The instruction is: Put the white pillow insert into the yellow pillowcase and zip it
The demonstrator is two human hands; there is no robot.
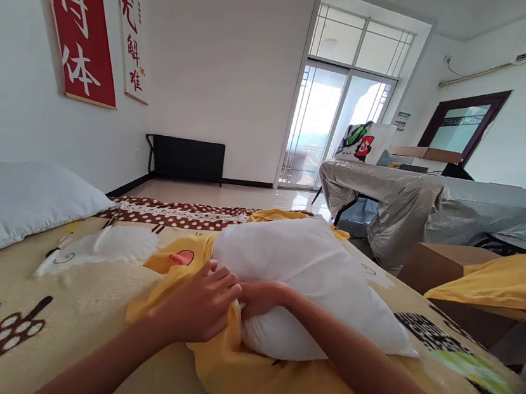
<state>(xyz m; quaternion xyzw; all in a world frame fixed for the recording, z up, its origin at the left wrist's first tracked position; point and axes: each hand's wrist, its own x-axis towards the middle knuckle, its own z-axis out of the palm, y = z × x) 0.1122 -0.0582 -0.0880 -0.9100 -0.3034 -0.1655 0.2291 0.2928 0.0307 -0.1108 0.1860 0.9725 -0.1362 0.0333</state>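
Note:
A plump white pillow (303, 259) lies on the bed, partly on a yellow pillowcase (278, 384) that spreads under its left end and near side. My left hand (205, 298) is closed with fingers curled on the pillowcase at the pillow's left end. Close against it, my right hand (263, 296) grips the left end of the pillow; its fingertips are hidden behind the left hand and the fabric. A pink-and-yellow printed patch of the case shows beyond the left hand.
A patterned beige blanket (87, 303) covers the bed. Another white pillow (26, 209) lies at left. On the right, a yellow cushion (506, 284) rests on a cardboard box (446, 264). Behind stands a table under a plastic cover (401, 201); a black folded panel (188, 159) leans by the wall.

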